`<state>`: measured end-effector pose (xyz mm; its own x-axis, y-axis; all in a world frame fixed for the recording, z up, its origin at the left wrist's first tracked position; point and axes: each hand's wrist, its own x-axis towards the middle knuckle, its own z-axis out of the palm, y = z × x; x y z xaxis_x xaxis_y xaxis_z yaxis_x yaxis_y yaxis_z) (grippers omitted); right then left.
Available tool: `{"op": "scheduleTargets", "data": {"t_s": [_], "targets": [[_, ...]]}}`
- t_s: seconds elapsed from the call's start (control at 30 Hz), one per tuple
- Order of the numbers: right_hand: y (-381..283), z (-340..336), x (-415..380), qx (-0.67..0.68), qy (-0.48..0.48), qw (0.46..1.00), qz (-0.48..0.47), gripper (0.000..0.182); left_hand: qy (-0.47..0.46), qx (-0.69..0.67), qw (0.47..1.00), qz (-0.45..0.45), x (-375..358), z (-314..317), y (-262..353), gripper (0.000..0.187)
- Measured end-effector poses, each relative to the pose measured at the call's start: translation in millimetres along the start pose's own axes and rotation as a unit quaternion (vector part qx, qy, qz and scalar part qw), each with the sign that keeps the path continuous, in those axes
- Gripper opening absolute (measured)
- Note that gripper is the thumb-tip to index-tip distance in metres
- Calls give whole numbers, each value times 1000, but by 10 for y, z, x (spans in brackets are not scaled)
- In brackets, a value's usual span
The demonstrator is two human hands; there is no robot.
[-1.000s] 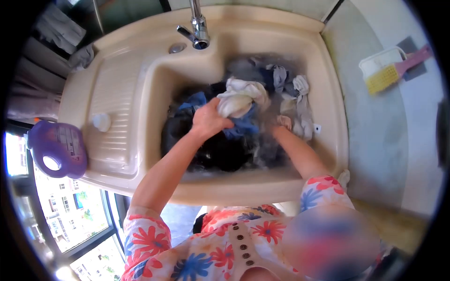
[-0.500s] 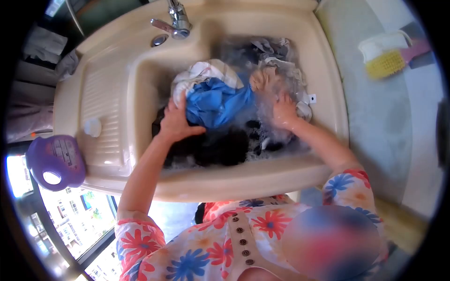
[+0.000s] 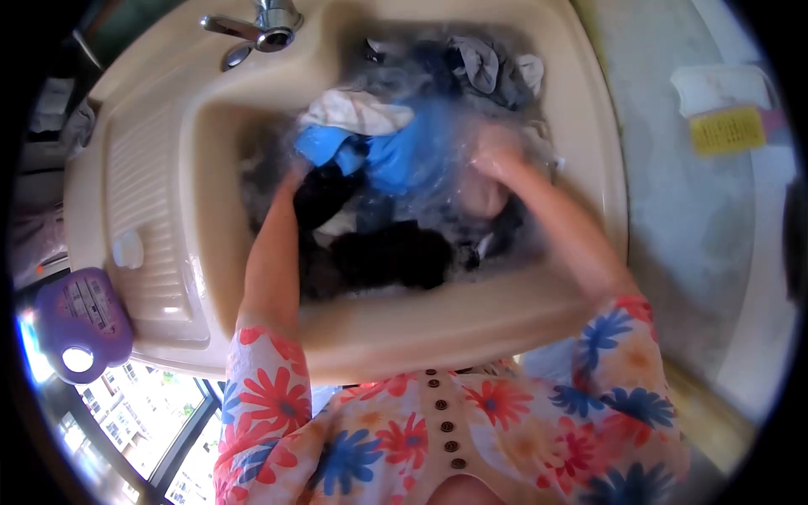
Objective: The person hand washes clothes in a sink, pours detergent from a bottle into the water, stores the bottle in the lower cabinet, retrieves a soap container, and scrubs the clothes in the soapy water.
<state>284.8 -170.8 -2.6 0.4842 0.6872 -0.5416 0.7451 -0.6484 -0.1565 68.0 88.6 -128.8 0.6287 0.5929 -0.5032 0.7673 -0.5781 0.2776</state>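
Soaking clothes fill the basin of a beige laundry sink (image 3: 572, 109). My left hand (image 3: 295, 174) is at the left side of the heap, against a blue garment (image 3: 400, 160) and a black garment (image 3: 324, 198); its fingers are hidden by the cloth. On the right, my right hand (image 3: 495, 150) is smeared by motion in the sudsy water, above a tan cloth (image 3: 484, 195). A white garment (image 3: 358, 112) lies behind the blue one. More dark cloth (image 3: 391, 255) floats at the front, and grey clothes (image 3: 484, 67) lie at the back.
A chrome faucet (image 3: 273, 29) stands at the back left. On the ribbed washboard (image 3: 156, 202) lies a white cap (image 3: 128, 249). A purple detergent bottle (image 3: 84, 324) is beside the sink's left edge. A yellow brush (image 3: 728, 130) rests on the right-hand ledge (image 3: 673, 210).
My left hand has gone from lying spread on the cloth to partly under it. My right hand has shifted slightly up and left. The blue and white garments have spread out, and the view has shifted.
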Motion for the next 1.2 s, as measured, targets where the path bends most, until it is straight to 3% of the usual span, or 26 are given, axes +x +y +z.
{"op": "scheduleTargets", "data": {"t_s": [0.1,0.2,0.23,0.3,0.4,0.43,0.47,0.53,0.57,0.67,0.7,0.8,0.83,0.9,1.0,1.13,1.2], "targets": [[-22,527,-227,114,148,981,-48,49,35,-18,999,-23,101,6,-79,48],[27,695,-5,59,-36,997,-14,57,68,-53,996,-33,40,89,-254,43],[23,804,4,115,77,990,-8,44,84,-69,993,-35,32,119,-284,42],[101,758,43,153,114,976,-106,42,125,-100,986,-42,8,237,-242,40],[218,975,493,335,102,913,-211,40,178,-146,973,-26,-607,-73,340,37],[183,887,497,300,92,928,-199,42,147,-135,978,-66,-729,-175,453,31],[142,793,496,264,81,942,-189,44,139,-123,982,-21,-888,-293,535,29],[-302,35,-182,-44,63,994,-77,49,116,-97,987,61,-1225,-494,609,27],[-378,-14,-344,12,203,967,-151,59,129,-128,978,98,-1337,-552,612,27],[-513,341,-88,124,167,942,-264,69,167,-227,940,192,-1609,-735,637,29],[-604,456,-17,115,189,938,-268,64,181,-266,923,210,-1677,-835,653,29],[-813,485,93,272,118,937,-184,47,206,-358,886,211,-1877,-1195,613,31],[-789,472,38,296,173,914,-215,32,206,-400,865,223,-1927,-1320,584,33],[-558,16,-219,396,124,887,-202,28,158,-530,812,184,-2038,-1566,461,31],[-245,-616,-510,476,87,849,-213,20,182,-432,844,261,-2112,-1740,366,33],[-13,-777,-402,502,150,834,-175,24,218,-254,910,247,-1897,-1625,28,38],[-8,-536,-181,357,249,871,-230,40,148,-133,954,224,-1834,-1418,51,50]]}}
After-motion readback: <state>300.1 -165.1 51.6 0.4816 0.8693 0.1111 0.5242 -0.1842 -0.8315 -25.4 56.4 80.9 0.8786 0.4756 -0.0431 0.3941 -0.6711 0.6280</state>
